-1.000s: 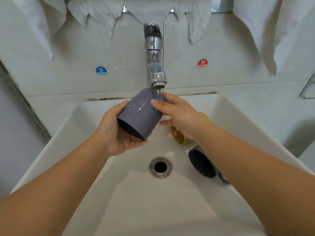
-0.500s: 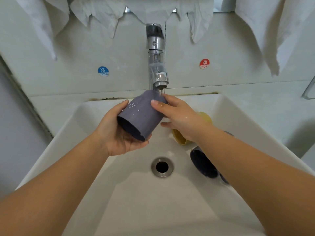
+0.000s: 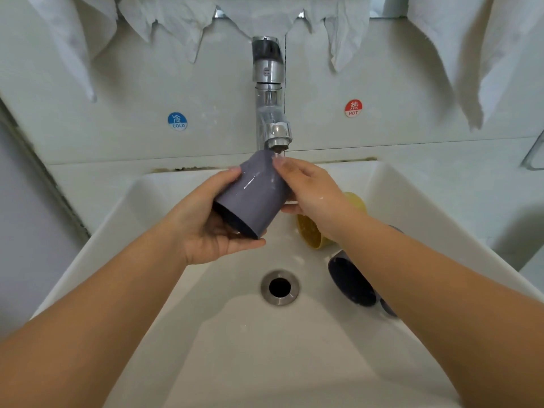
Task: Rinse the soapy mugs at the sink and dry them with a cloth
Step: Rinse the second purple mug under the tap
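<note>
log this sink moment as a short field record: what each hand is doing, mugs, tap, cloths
left hand: grips the grey mug near its rim, mouth tilted down
right hand: fingers rest on the mug's upper side
tap: spout just above the mug's base
sink: yellow mug and dark mug lie on their sides
cloths: white, hanging above
</note>
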`<control>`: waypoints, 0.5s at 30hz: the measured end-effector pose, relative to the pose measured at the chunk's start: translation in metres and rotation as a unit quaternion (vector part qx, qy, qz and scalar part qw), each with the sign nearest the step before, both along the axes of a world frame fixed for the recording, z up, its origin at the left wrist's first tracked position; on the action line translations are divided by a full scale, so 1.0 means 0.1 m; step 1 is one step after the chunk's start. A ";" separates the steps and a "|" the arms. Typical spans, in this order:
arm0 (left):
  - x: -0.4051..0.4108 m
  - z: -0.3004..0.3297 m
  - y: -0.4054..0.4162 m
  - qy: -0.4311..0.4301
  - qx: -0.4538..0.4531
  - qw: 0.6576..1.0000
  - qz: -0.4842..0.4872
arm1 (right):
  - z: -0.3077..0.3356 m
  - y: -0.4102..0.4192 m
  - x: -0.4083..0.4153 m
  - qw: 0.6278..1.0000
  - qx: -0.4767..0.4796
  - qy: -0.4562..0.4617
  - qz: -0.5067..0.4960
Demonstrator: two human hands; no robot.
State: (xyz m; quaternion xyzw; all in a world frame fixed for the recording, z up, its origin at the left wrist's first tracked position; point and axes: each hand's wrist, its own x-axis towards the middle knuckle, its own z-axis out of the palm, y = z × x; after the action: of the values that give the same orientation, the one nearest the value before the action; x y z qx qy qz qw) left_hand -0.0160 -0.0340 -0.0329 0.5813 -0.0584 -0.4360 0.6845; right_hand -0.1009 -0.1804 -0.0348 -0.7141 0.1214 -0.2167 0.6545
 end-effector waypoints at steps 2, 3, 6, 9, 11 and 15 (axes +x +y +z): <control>-0.02 0.01 0.01 -0.022 -0.013 1.000 -0.012 | 0.01 -0.04 -0.01 1.000 0.013 0.002 0.016; -0.02 0.01 0.01 -0.021 -0.018 1.000 -0.009 | 0.01 -0.05 -0.01 0.999 0.015 0.008 0.037; 0.02 0.00 0.03 -0.002 -0.029 1.000 0.002 | -0.02 -0.02 0.00 0.998 -0.014 0.033 0.050; 0.03 0.02 0.05 0.026 -0.015 1.000 -0.006 | -0.01 0.03 -0.01 1.000 -0.020 0.017 -0.004; 0.05 0.05 0.06 0.041 0.002 0.999 -0.009 | 0.00 0.02 -0.03 0.999 -0.018 0.027 -0.017; 0.10 0.09 0.12 0.080 0.022 0.996 -0.016 | 0.00 0.04 -0.03 0.996 -0.050 0.062 0.033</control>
State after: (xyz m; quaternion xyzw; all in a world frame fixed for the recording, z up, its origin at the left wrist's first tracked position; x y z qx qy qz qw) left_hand -0.0057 -0.0225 -0.0241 0.5586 -0.0028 -0.4935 0.6667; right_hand -0.1043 -0.1764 -0.0349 -0.7619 0.1268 -0.1564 0.6156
